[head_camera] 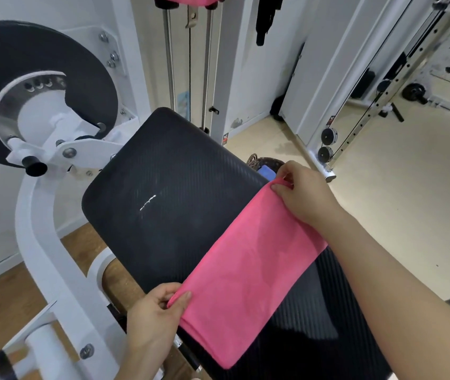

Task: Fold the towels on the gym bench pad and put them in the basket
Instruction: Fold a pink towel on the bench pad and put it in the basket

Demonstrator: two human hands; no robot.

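A folded pink towel (248,272) lies slantwise across the near right part of the black padded desk (163,187), its far half bare, the left hand (152,319) and right hand (303,193) each with fingers clamped on an end corner. Just past the desk's far right edge sits a basket (262,163) holding a blue cloth (267,171). A white machine frame (37,242) crowds the left; pale floor (396,215) opens rightward.

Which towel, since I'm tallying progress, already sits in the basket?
The blue one, in the basket beyond the bench pad; the pink towel lies on that pad.
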